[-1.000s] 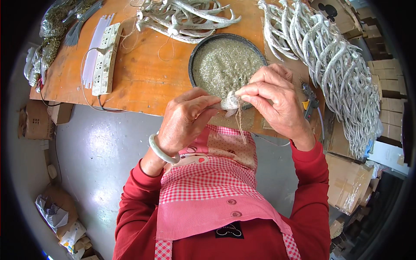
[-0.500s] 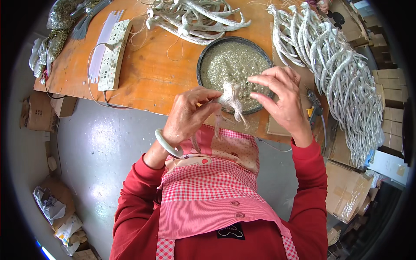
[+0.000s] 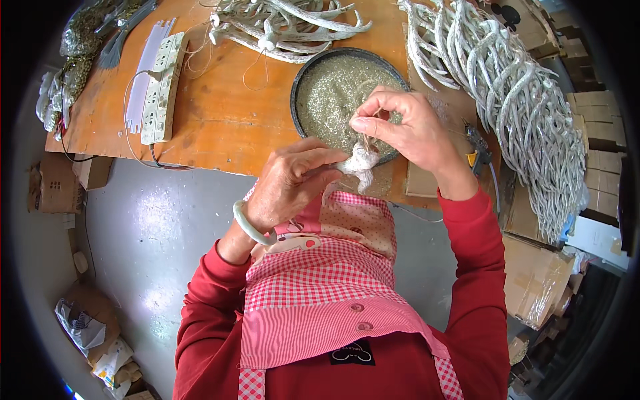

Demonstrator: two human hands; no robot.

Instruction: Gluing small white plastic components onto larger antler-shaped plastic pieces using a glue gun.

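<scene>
While both hands pinch it, white antler piece (image 3: 360, 167) hangs vertical.

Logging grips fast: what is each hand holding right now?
Left hand: closed on the small white antler piece.
Right hand: fingers pinched on a thin string above it.

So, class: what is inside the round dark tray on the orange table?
The round dark tray holds a bed of fine glitter. The right hand covers its near right part, so that area stays unseen.
</scene>
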